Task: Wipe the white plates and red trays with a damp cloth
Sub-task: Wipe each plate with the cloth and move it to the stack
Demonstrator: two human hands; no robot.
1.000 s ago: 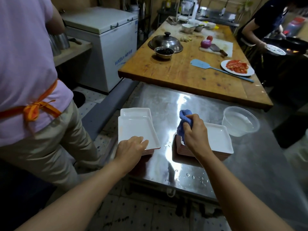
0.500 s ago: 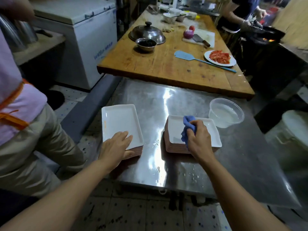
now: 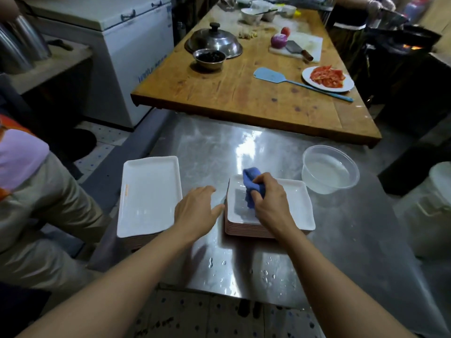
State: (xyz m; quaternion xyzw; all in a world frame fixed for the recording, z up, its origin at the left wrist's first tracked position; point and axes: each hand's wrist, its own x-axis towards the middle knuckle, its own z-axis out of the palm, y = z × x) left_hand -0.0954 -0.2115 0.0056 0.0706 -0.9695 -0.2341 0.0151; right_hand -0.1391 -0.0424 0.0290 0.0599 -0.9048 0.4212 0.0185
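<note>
A: Item one, your right hand (image 3: 269,203): fingers curled round the blue damp cloth (image 3: 251,185), pressing it onto the top white plate (image 3: 296,203) of the stack at 5 o'clock on the steel desk (image 3: 244,147).

B: Item two, your left hand (image 3: 196,211)?

A: Fingers straight, holding nothing, hovering between the two stacks. Second stack of white plates (image 3: 148,193) lies at 7 o'clock.

B: Progress?

A: Judged mid-task. One plate under the cloth; those beneath look unwiped. Water tub (image 3: 329,172) at 3 o'clock.

B: Unclear entries?

A: Whether the pinkish lower layers are red trays; stack counts; whether the left hand touches the desk.
</note>
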